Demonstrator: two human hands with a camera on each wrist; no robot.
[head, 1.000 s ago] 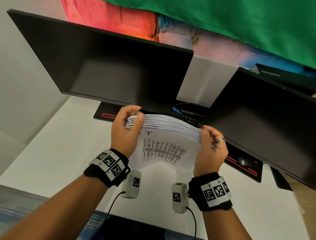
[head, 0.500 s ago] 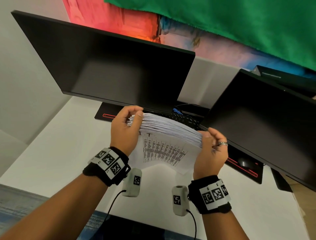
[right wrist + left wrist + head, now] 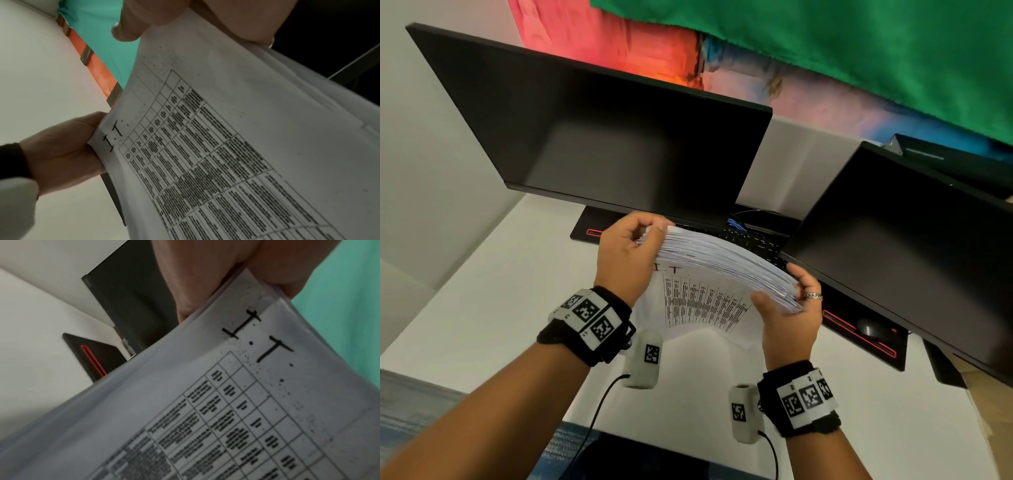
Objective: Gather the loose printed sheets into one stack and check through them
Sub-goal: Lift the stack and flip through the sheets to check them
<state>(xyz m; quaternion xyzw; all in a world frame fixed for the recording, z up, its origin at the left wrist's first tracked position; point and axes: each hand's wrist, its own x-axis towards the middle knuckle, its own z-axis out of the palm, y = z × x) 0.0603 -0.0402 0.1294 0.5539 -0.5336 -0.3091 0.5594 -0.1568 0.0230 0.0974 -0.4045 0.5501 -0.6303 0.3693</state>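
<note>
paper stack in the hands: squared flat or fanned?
Fanned and bowed. The stack arches between the left hand and right hand, its sheet edges splayed apart; the table-printed sheet droops below.

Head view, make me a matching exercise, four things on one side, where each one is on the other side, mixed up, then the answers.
Things:
1. paper stack
2. mouse
3. ring
4. green cloth

Places:
A. top of the picture, above the monitors
B. on a finger of the right hand
C. held up between both hands, over the desk
D. on the black mat with red lines, under the right monitor

Pairs: 1-C, 2-D, 3-B, 4-A. The left hand grips the stack's left end.
</note>
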